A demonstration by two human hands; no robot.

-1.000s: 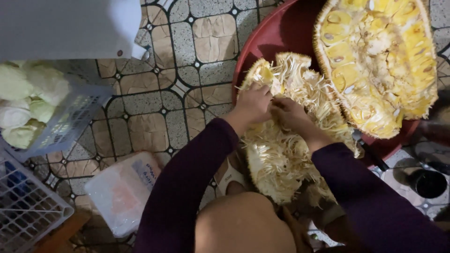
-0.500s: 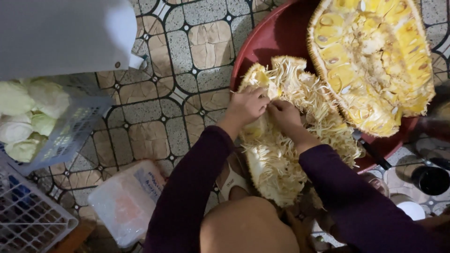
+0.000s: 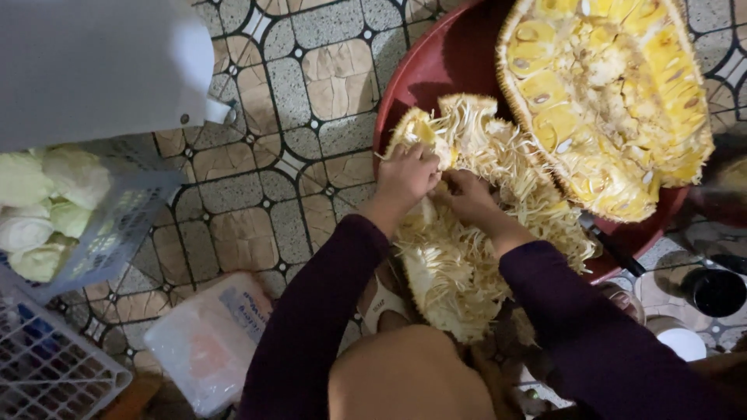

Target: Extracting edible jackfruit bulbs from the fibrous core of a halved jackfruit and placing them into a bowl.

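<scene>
1. Yellow, stringy fibres make up the jackfruit piece under both hands; it lies half on the near rim of the red tray and half over the tiled floor, close to my knees.
2. My left hand sits at the far upper end of that piece, its fingers curled together and pinched into the fibres around a yellow pod.
3. My right hand is just beside it, touching the same spot; its fingers are buried in the strands, so I cannot tell how they stand.
4. I judge the piece soft and floppy, likely sticky with sap. The strands would tear rather than lift the whole, so a firm hold belongs on the pale rind at its edge, while pods want a gentle pinch at the base.
5. Beyond it, a large jackfruit half rests cut face up at the far right of the tray. It looks heavy and bulky.
6. A dark-handled knife lies at the tray's right rim, near my right sleeve.
7. On the floor at the left stand a basket with pale green vegetables, a white crate and a plastic bag.
</scene>
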